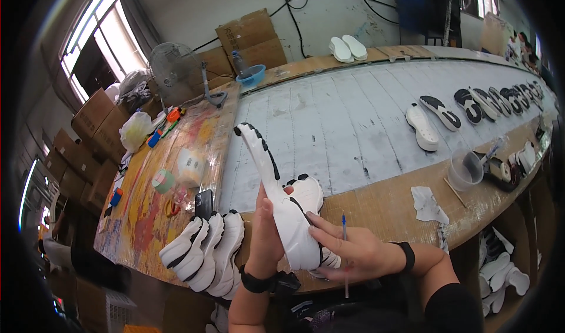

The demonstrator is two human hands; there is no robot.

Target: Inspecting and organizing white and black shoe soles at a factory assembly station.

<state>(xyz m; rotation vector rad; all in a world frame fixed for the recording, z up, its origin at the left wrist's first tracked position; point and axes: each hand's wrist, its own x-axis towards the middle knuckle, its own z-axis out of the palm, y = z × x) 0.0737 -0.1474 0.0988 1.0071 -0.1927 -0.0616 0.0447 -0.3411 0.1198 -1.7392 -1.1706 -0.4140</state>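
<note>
A white shoe sole with black tread edging stands on end in front of me, its toe pointing up. My left hand is closed around its side. The fingers of my right hand press against the sole's right side near the heel, and a slim blue-tipped pen is tucked between them. Behind the held sole, another white sole lies on the table, partly hidden. To the left of my left hand, several white soles lean together in a row.
Along the long grey-white table, a row of black-and-white soles runs to the far right. A plastic cup stands near the front edge, beside a torn paper. A fan and blue basin are at the back left. Boxed soles sit lower right.
</note>
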